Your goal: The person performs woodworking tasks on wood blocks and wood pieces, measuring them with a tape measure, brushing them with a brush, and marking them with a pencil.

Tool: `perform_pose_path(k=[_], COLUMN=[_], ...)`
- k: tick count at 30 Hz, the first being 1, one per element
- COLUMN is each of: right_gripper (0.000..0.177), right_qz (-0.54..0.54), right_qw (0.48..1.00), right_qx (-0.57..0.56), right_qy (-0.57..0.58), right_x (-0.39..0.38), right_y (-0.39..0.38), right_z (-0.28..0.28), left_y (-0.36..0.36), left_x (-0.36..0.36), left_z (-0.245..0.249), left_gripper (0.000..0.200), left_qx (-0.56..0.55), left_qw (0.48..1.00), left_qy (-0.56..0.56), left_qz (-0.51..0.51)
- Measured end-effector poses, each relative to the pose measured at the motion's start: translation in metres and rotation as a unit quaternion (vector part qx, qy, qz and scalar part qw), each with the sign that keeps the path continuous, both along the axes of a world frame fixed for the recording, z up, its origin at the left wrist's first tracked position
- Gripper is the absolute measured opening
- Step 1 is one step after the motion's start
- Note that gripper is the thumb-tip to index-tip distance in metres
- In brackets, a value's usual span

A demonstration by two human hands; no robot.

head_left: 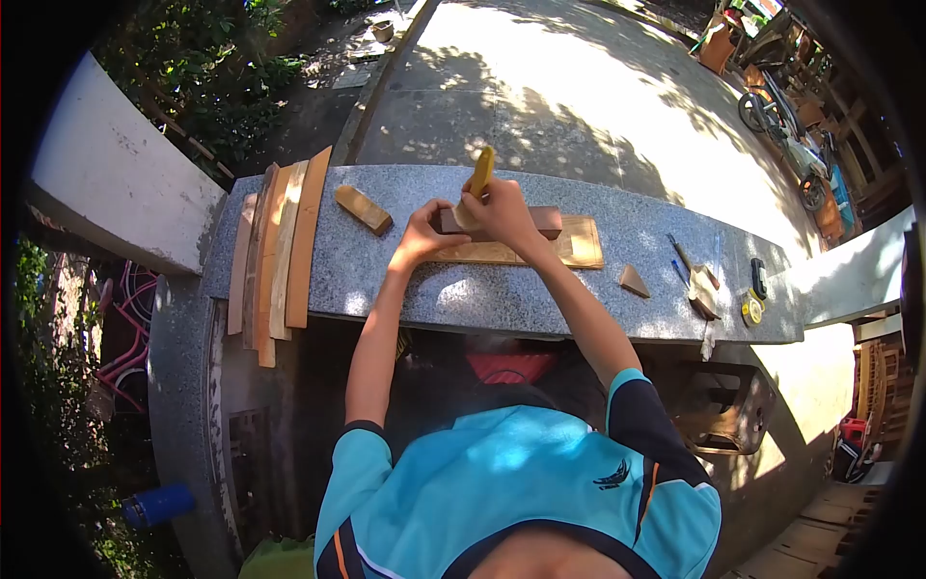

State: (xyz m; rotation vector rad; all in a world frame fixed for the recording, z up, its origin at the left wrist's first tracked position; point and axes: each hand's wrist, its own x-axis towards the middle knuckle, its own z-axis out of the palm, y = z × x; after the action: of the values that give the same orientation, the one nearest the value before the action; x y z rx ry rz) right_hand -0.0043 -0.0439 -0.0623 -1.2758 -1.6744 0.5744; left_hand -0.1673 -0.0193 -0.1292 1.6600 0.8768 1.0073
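A reddish-brown wooden block lies on a flat light wooden board on the grey speckled counter. My left hand grips the block's left end, thumb and fingers bent round it. In my right hand is a yellow tool, its long part pointing up and away from me. The fingers are closed round its lower part, just above the block. A pale piece shows between the two hands; what it is I cannot make out.
Long wooden strips lie across the counter's left end, near a small wood block. To the right are a wooden triangle, hand tools and a yellow tape roll. White pillars flank the counter.
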Motion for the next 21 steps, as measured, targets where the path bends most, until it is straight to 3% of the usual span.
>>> perform_pose_path(k=[1, 2, 3, 4, 5, 8, 11, 15, 18, 20, 21], right_gripper=[0.02, 0.021, 0.021, 0.02, 0.016, 0.013, 0.016, 0.019, 0.019, 0.019, 0.019], right_qz=[-0.044, -0.088, -0.154, -0.181, -0.234, -0.255, -0.121, 0.02, 0.004, -0.067, -0.077], right_qw=[0.998, 0.99, 0.987, 0.981, 0.967, 0.959, 0.979, 0.998, 0.992, 0.991, 0.982], right_qx=[0.006, -0.11, 0.002, -0.063, -0.037, -0.007, 0.003, -0.025, -0.097, -0.069, -0.104], right_qy=[-0.044, 0.024, -0.054, -0.012, -0.098, -0.121, -0.164, 0.051, 0.081, 0.096, 0.141], right_x=[0.015, 0.04, 0.069, 0.094, 0.13, 0.137, 0.06, -0.044, -0.032, 0.007, 0.038], right_y=[0.005, 0.006, 0.005, -0.005, 0.001, -0.01, -0.005, 0.023, 0.024, 0.012, 0.007], right_z=[-0.011, -0.013, -0.019, -0.005, -0.013, 0.007, 0.007, -0.007, -0.003, -0.017, -0.023], left_y=[0.002, -0.002, -0.001, 0.0, -0.002, 0.006, 0.007, -0.004, -0.005, 0.008, 0.008], left_x=[-0.006, -0.004, -0.004, -0.004, -0.005, -0.007, -0.005, -0.004, -0.01, -0.013, -0.011], left_z=[-0.01, -0.004, -0.004, -0.005, -0.008, -0.013, -0.007, 0.011, 0.013, -0.007, 0.001], left_gripper=[0.053, 0.051, 0.051, 0.05, 0.05, 0.052, 0.057, 0.064, 0.056, 0.052, 0.056], left_qx=[-0.032, -0.021, -0.009, 0.0, 0.006, -0.004, -0.032, -0.045, -0.081, -0.088, -0.082], left_qw=[0.999, 1.0, 1.0, 1.0, 0.999, 0.999, 0.998, 0.999, 0.994, 0.993, 0.986], left_qy=[0.008, -0.015, -0.002, 0.011, 0.025, 0.042, 0.058, 0.024, 0.073, 0.078, 0.144], left_qz=[0.001, 0.008, 0.017, 0.026, 0.034, 0.015, -0.004, 0.004, 0.0, -0.022, -0.026])
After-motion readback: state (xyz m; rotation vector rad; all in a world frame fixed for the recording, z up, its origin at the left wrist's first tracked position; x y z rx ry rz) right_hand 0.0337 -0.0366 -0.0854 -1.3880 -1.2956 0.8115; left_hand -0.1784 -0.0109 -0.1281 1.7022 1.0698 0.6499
